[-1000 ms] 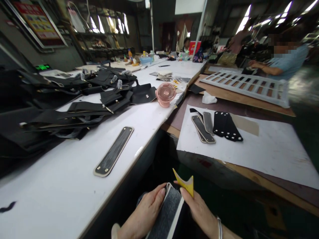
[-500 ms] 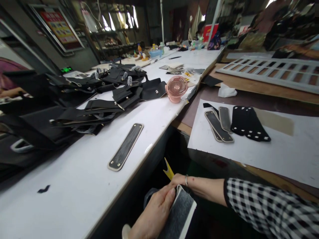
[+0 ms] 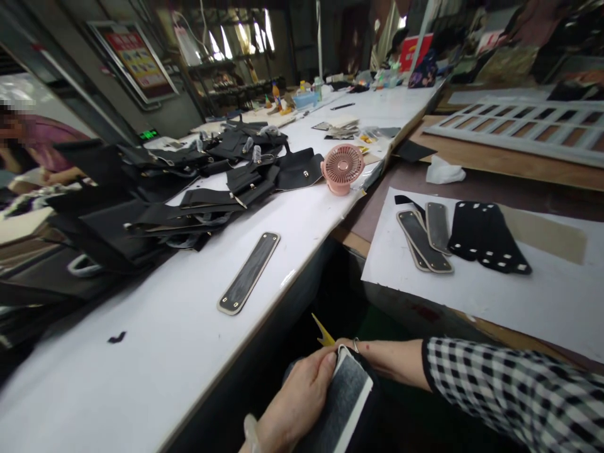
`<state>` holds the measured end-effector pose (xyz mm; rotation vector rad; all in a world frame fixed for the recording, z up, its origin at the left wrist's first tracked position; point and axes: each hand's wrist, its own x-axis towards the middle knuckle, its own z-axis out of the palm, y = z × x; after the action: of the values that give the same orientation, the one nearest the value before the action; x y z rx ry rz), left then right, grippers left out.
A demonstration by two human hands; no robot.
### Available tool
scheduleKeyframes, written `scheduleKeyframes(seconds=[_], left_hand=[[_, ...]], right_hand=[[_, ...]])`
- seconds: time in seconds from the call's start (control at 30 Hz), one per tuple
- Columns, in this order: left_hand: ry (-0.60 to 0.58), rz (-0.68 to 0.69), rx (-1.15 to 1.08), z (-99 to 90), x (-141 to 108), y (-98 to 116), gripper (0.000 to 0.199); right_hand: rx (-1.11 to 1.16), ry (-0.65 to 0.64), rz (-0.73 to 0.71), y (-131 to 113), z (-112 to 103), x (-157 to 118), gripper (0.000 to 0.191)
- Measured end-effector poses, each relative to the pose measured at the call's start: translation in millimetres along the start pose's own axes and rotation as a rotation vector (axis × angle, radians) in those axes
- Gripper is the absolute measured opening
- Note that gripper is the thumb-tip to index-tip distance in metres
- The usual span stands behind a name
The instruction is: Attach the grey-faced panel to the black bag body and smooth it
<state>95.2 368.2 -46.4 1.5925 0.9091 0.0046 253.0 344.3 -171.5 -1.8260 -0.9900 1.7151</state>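
One long white table (image 3: 165, 352) is stretching from seven o'clock towards one o'clock, and many black bags (image 3: 160, 220) are piling on it between nine and eleven. At three to four o'clock, one white sheet (image 3: 557, 302) is carrying three visible pale-edged pads (image 3: 418, 239), leaning from eleven towards five, and at least two overlapping black pieces (image 3: 491, 239). One slatted rack (image 3: 523, 132) is lying near two o'clock.

Between five and six o'clock, one dark panel (image 3: 343, 399) with a pale edge is pointing to one o'clock, its long axis running down to seven. The left hand (image 3: 302, 393) is gripping its side, thumb on top. The right hand (image 3: 343, 343) is reaching in, mostly hidden, so I cannot tell how it is closing.

One strip (image 3: 248, 274) with four metal fittings is lying on the table at eight o'clock, also pointing to one. One pink fan (image 3: 343, 168) is standing between one and two. One yellow piece (image 3: 323, 331) is jutting beside the right hand, pointing to eleven.
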Motion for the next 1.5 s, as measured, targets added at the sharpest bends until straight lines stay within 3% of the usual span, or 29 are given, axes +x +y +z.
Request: scheduleKeyframes(seconds=[0.13, 0.23, 0.3, 0.4, 0.47, 0.57, 0.67, 0.73, 0.8, 0.93, 1.03, 1.13, 1.5], left_hand=[[0.062, 0.035, 0.035, 1.7, 0, -1, 0.048], [0.048, 0.049, 0.030, 0.7, -1, -1, 0.046], [0.049, 0.037, 0.025, -0.2, 0, -1, 0.045], [0.099, -0.025, -0.015, 0.1, 3, -5, 0.045], [0.133, -0.056, -0.052, 1.9, 5, -10, 0.056], [0.165, -0.043, -0.101, 5.8, 8, -19, 0.072], [0.191, -0.013, -0.119, 8.6, 8, -26, 0.078], [0.207, -0.006, -0.113, 9.3, 8, -27, 0.079], [0.219, -0.010, -0.113, 9.1, 7, -27, 0.083], [0.215, -0.025, -0.125, 6.7, 6, -22, 0.083], [0.196, -0.003, -0.075, 3.2, 3, -16, 0.062], [0.182, 0.076, -0.053, 0.0, 0, -8, 0.044], [0.197, 0.141, -0.014, -0.1, -2, 0, 0.043]], right_hand=[[-0.285, 0.035, 0.026, -12, -16, -4, 0.027], [-0.441, 0.069, -0.030, -23, -53, -15, 0.027], [-0.499, 0.056, -0.050, -34, -84, -29, 0.036], [-0.571, -0.130, -0.020, -52, -122, -54, 0.058], [-0.644, -0.311, -0.007, -63, -132, -66, 0.060], [-0.808, -0.409, -0.106, -78, -126, -70, 0.048], [-1.006, -0.216, -0.334, -90, -112, -62, 0.044], [-1.139, -0.046, -0.469, -98, -105, -56, 0.047], [-1.257, 0.039, -0.589, -106, -99, -49, 0.053], [-1.424, -0.018, -0.826, -118, -89, -36, 0.058], [-1.497, -0.069, -0.947, -123, -82, -29, 0.058], [-1.541, -0.101, -1.017, -124, -79, -25, 0.054], [-1.602, -0.069, -1.051, -119, -78, -31, 0.052]])
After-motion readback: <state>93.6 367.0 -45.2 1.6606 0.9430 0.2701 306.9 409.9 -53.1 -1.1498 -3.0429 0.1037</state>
